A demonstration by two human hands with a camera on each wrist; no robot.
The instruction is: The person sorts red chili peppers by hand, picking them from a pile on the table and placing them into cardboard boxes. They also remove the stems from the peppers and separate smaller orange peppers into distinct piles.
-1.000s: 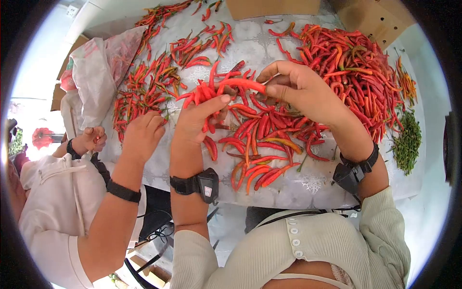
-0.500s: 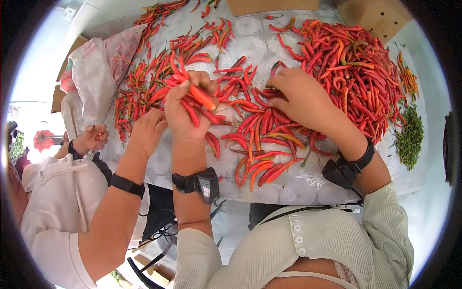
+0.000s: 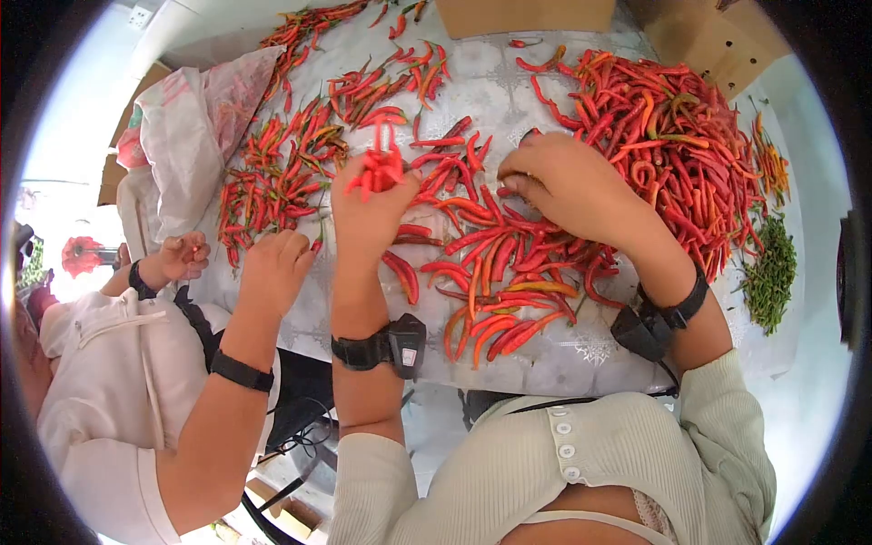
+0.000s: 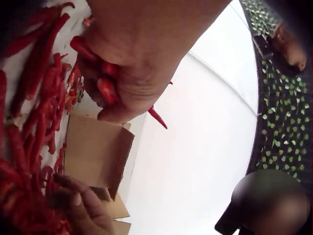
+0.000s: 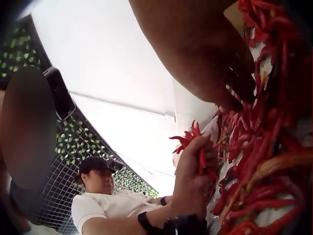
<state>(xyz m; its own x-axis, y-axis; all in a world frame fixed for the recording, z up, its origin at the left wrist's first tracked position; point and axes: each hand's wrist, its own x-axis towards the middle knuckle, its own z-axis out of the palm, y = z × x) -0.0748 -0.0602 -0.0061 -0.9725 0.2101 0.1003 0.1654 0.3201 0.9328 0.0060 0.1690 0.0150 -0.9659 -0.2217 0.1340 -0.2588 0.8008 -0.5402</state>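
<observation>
A bunch of red chilies (image 3: 381,171) sticks up out of my left hand (image 3: 368,218), whose fingers are curled round it. In the left wrist view, chili ends (image 4: 106,89) poke out between the fingers of that hand. My right hand (image 3: 581,186) is bent down over the loose red chilies (image 3: 486,245) spread in the middle of the table. Its fingertips are right at the chilies in the right wrist view; I cannot tell whether they pinch one.
A large heap of red chilies (image 3: 672,154) lies at the right, beside a pile of green stems (image 3: 768,277). Smaller chilies (image 3: 286,173) are spread at the left near a plastic sack (image 3: 186,145). Another person's hand (image 3: 272,272) is close to my left forearm. Cardboard boxes (image 3: 527,14) stand behind.
My hands have moved apart from the chili that was between them. The left hand has drawn left with the bunch, now turned upright; the right has lowered to the loose chilies.
</observation>
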